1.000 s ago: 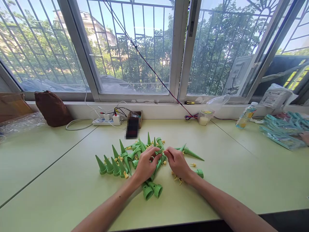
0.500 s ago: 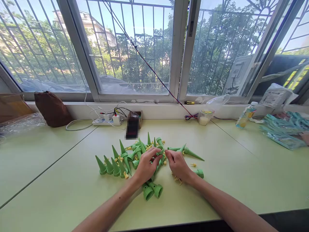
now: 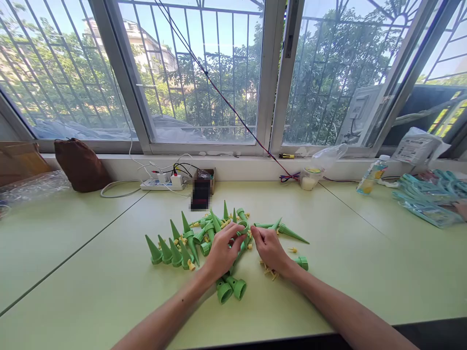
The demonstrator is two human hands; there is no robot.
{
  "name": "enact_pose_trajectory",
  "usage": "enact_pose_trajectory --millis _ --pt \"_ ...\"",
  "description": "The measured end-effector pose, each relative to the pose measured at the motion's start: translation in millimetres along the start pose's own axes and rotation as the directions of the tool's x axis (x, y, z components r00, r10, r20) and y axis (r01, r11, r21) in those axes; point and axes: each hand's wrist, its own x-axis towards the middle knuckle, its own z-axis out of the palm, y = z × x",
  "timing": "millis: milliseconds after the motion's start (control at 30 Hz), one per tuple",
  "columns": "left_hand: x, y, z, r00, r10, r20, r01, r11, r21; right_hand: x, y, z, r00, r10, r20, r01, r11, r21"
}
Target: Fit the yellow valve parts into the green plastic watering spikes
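My left hand [image 3: 225, 248] is closed around a green plastic plant watering spike [image 3: 243, 224], its round open end facing up and its lower part hidden by my fingers. Just to the right, my right hand [image 3: 270, 248] is curled in a pinch; whatever its fingertips hold is hidden. Several green spikes stand in a row on the left, such as one spike [image 3: 154, 252]. More lie piled behind my left hand, mixed with small yellow valves. Two spikes [image 3: 224, 291] lie below that hand, open ends toward me. Yellow valves [image 3: 269, 270] lie beside my right wrist, near a green cap [image 3: 301, 263].
Along the back stand a brown bag [image 3: 80, 165], a white power strip [image 3: 164, 184], a small box [image 3: 209, 176], a plastic cup [image 3: 310, 180] and a bottle [image 3: 372, 175]. Teal packages [image 3: 423, 204] lie at right, with another person's hand [image 3: 460, 209] at the edge.
Both hands stay in almost the same place and pose. The whole view has shifted very slightly; nothing is visibly picked up or let go.
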Motion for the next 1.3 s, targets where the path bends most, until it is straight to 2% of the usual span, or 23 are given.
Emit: enact_pose_trajectory --millis 233,433,800,1033,1300 --pt "1 1 -1.5 0.999 0.000 -0.039 0.002 0.998 0.061 -1 -11 -5 1.000 0.004 -0.015 -0.004 0.999 -0.033" --pt "2 0 -3.2 0.995 -0.048 -0.090 0.051 0.998 0.032 -2 -20 -11 1.000 -0.027 0.003 0.027 0.997 0.068" --pt "-1 -4 -0.2 0.993 -0.080 -0.083 0.079 0.997 -0.008 -2 -12 -7 0.999 -0.050 0.000 0.049 0.992 0.117" --pt "-1 -3 -0.7 0.998 -0.044 -0.055 0.044 0.999 -0.010 -3 -8 -5 0.999 -0.030 -0.015 0.032 0.991 0.127" --pt "-1 4 -2.4 0.996 0.085 -0.020 -0.083 0.995 0.057 -1 -5 -5 0.998 -0.023 -0.059 0.028 0.995 0.096"
